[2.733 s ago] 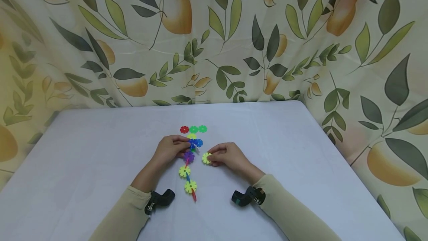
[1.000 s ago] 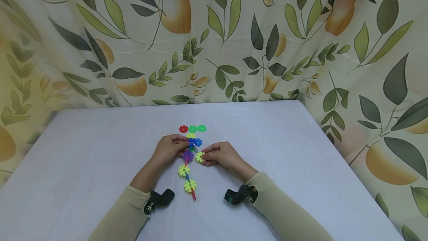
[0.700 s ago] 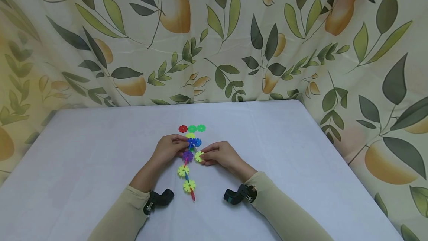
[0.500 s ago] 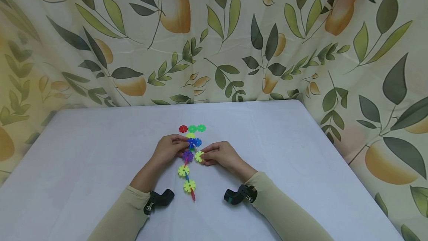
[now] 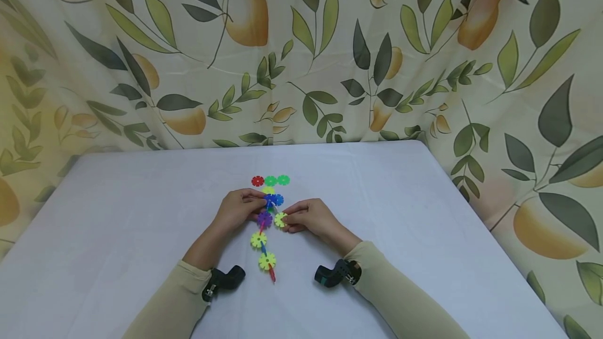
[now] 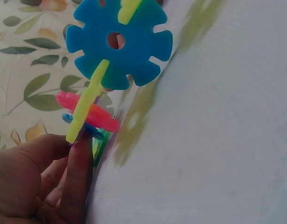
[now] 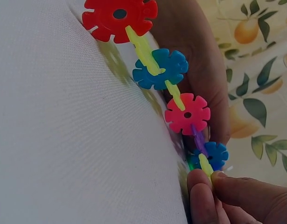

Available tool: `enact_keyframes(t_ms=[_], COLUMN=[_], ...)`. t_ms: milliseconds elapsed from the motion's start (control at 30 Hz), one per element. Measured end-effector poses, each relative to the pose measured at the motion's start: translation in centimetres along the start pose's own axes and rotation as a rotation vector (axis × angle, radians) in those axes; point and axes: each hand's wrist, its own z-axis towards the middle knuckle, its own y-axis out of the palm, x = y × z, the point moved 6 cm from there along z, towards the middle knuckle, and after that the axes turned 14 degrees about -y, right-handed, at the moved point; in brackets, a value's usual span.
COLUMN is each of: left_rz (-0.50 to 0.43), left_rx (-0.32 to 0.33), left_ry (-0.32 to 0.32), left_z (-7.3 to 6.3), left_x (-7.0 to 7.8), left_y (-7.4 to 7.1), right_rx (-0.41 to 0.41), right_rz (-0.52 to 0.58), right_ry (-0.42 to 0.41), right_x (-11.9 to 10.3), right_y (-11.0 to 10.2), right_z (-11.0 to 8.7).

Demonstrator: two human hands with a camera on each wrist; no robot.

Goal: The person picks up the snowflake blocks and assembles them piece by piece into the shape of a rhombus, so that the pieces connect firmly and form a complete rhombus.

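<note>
A chain of notched plastic snowflake discs runs toward the person in the head view. It has a purple disc (image 5: 265, 218), two yellow discs seen flat, and a red disc (image 5: 271, 274) edge-on at the near end. My left hand (image 5: 239, 209) pinches the chain's far part, beside the blue discs (image 5: 278, 200). The left wrist view shows a pink disc (image 6: 106, 120) just above those fingertips. Between thumb and fingers, my right hand (image 5: 313, 217) pinches a yellow disc (image 5: 280, 219) on edge. In the right wrist view it overlaps a blue disc (image 7: 218, 155) of the chain.
Beyond the hands, a red disc (image 5: 257, 181) and two green discs (image 5: 277, 180) lie in a row on the white tablecloth (image 5: 377, 192). A fruit-and-leaf patterned curtain (image 5: 301, 56) hangs behind the table. Each wrist wears a black camera.
Over the earlier frames my right hand moved left, bringing the yellow disc up close to the chain by the blue discs. My left hand keeps its grip. In the last half second hardly anything moves.
</note>
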Motion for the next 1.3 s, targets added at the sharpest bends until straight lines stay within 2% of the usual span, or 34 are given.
enact_keyframes(t_ms=[833,1300], left_rz=[0.008,0.019], left_rx=[0.005,0.003], left_ry=[-0.024,0.012], left_z=[-0.03,-0.38], left_x=[0.01,0.22], left_y=[0.00,0.40], right_rx=[0.008,0.032], right_rz=[0.001,-0.024], right_ry=[0.010,0.030], right_x=[0.11,-0.03], right_y=[-0.01,0.21], right_z=[0.24,0.43])
